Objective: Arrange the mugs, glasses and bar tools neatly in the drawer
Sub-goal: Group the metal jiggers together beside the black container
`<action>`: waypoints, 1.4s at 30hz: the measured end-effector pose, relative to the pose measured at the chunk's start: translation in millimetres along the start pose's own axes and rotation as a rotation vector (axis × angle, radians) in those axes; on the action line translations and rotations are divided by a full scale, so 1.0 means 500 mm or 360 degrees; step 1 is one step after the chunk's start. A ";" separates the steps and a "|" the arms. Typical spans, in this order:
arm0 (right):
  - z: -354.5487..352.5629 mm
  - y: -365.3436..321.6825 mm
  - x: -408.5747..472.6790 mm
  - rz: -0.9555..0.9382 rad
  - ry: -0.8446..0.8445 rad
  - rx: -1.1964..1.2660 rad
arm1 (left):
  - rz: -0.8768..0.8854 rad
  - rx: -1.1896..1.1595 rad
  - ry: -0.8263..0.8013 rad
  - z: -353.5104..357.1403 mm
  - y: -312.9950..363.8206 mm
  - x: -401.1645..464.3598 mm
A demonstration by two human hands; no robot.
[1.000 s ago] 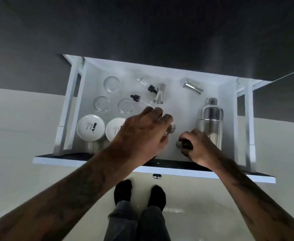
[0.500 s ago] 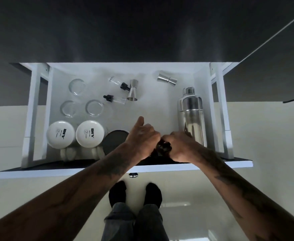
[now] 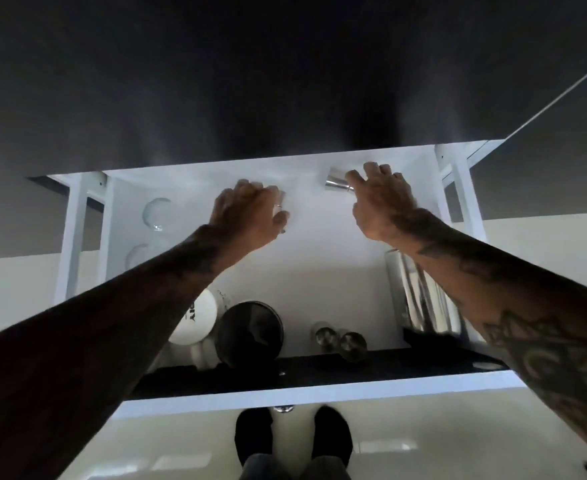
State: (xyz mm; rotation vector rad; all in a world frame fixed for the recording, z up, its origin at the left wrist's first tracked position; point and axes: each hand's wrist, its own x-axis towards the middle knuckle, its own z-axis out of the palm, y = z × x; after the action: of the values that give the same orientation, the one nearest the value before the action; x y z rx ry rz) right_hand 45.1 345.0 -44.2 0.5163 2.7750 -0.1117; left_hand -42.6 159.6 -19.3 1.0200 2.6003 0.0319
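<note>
Both hands have left the frame's lower centre for the top — right hand [image 3: 382, 202] closing on a jigger [image 3: 337, 182], left hand's [image 3: 250, 213] grip unclear; back-row tools come next.

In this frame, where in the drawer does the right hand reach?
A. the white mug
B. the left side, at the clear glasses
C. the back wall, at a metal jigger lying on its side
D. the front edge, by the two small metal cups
C: the right hand is at the drawer's back wall, fingers on a metal jigger lying on its side.
</note>
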 end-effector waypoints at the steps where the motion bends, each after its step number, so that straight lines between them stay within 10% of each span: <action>1: 0.010 0.001 0.013 -0.0006 -0.0003 -0.0069 | -0.0039 0.0039 -0.0008 0.018 0.005 0.015; 12: 0.032 0.003 -0.087 -0.0146 0.0057 0.0257 | 0.0091 -0.0295 0.0354 0.082 0.076 -0.013; 36: 0.024 0.014 -0.281 -0.0345 -0.0745 0.0575 | 0.0163 -0.0814 -0.0789 0.061 0.134 -0.158; 42: -0.032 0.013 -0.244 -0.0218 -0.0381 0.0788 | 0.0040 -0.0261 0.0061 0.000 0.012 -0.096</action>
State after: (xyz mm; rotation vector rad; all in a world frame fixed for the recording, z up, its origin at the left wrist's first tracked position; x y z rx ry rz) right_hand 150.5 311.8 9.7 0.3921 2.5329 -0.8481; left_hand -6.1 132.0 -3.6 1.0023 2.5691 0.2684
